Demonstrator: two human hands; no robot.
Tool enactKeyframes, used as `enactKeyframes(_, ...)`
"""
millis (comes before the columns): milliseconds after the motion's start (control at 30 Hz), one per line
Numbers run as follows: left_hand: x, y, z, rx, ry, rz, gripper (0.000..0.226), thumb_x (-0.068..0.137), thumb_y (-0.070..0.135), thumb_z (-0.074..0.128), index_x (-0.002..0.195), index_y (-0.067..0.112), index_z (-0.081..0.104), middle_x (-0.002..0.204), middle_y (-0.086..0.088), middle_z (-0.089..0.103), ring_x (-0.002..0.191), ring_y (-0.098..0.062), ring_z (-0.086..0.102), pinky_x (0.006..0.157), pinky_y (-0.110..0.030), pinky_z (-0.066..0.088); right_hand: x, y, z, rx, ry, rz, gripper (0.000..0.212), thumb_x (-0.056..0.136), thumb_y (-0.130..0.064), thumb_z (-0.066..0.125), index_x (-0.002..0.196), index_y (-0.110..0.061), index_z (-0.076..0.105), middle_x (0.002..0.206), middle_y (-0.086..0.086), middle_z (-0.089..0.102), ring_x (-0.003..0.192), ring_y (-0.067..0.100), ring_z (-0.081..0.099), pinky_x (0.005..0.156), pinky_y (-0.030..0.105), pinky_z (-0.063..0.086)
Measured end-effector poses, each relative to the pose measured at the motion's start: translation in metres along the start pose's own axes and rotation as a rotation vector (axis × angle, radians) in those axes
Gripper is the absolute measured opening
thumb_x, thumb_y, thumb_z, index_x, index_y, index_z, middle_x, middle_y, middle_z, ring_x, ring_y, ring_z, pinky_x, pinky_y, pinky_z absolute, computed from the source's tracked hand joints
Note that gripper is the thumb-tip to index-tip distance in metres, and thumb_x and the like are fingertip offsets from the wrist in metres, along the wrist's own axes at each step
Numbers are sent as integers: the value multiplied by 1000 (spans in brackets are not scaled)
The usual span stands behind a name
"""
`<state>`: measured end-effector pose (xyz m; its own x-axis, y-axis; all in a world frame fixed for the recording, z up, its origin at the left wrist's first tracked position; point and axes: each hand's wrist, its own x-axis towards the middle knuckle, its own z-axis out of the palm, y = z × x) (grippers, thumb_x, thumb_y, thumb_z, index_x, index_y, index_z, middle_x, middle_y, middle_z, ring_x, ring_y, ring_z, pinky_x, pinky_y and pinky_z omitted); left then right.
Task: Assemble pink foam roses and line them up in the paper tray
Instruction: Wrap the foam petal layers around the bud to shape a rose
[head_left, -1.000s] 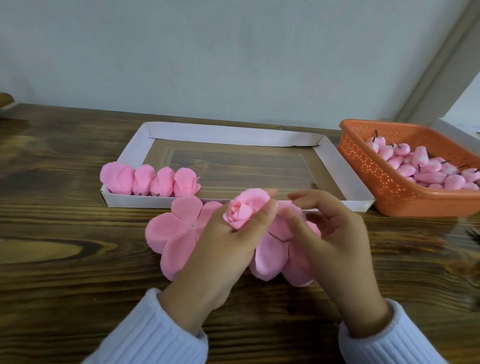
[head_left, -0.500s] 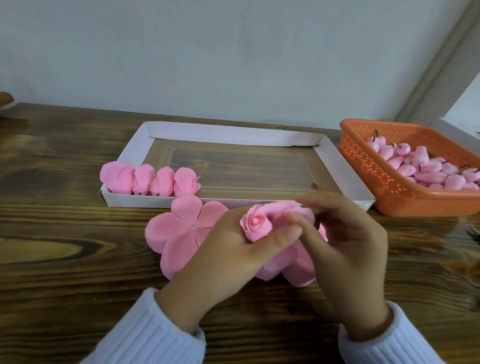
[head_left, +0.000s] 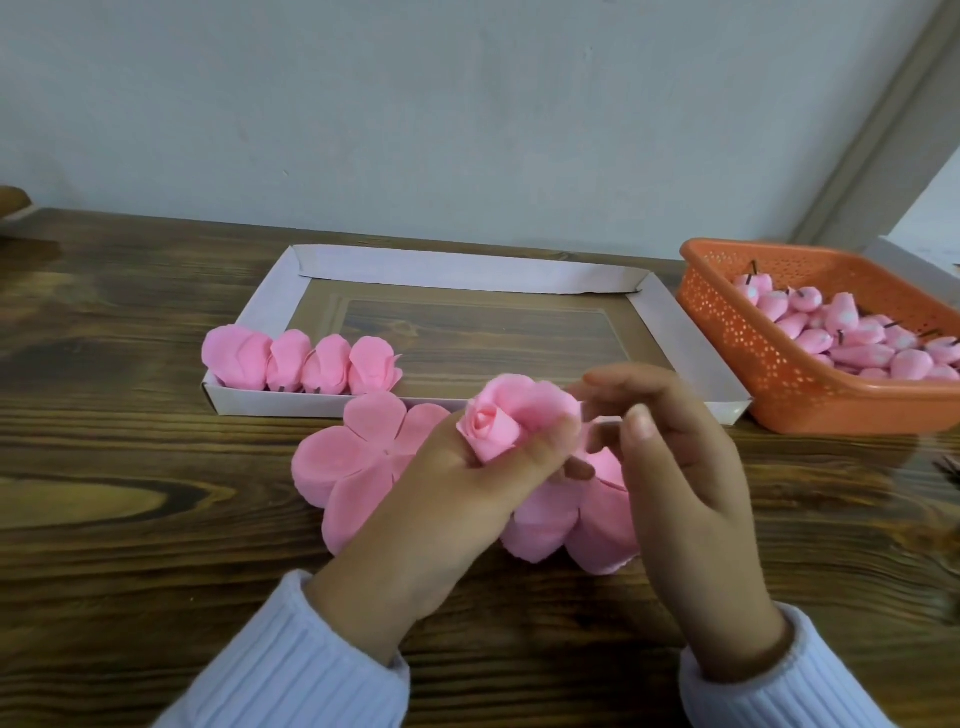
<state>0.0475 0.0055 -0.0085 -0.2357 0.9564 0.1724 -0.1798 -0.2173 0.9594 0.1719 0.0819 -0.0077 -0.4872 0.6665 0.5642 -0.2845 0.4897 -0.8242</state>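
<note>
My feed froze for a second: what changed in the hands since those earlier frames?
The left hand keeps its grip on the pink foam rose bud, now with a petal folded up behind it. The right hand has let go and opened beside it. Unchanged: four finished roses in the white paper tray, orange plastic basket.

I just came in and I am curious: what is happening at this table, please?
A person is making pink foam roses. The left hand holds a half-wrapped rose, while the right hand hovers beside it with fingers open. Flat petal pieces lie on the table. Four finished roses line the paper tray; an orange basket holds buds.
</note>
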Motion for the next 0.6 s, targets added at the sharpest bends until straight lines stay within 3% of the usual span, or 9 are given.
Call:
enactKeyframes(133,1,1,2,-148,60,-41,22,75,45,67,73,24,75,88,-7,73,98,-27,69,101,-56,47,-3,3,3,-39,-31,81,26,87,-20,53,112,-13,58,102,-3,69,97,9,65,82,20,49)
enactKeyframes(333,0,-3,7,-54,229,-22,37,63,61,62,65,25,71,78,-7,72,91,-30,71,93,-54,53,-5,0,11,-229,-82,18,32,81,-30,62,111,-23,55,103,-15,64,100,14,62,82,20,46)
enactKeyframes(433,0,-2,10,-77,201,20,34,66,59,62,66,26,71,77,-4,73,82,-24,73,80,-42,59,-8,-1,17,-233,-91,0,34,80,-27,67,111,-20,56,102,-13,65,97,15,64,82,24,49)
enactKeyframes(600,0,1,10,-138,124,77,30,72,55,72,69,26,71,82,-1,73,85,-19,72,76,-31,59,-11,-2,22,-58,-77,67,43,79,-8,73,115,-19,52,103,1,72,101,23,68,87,46,54)
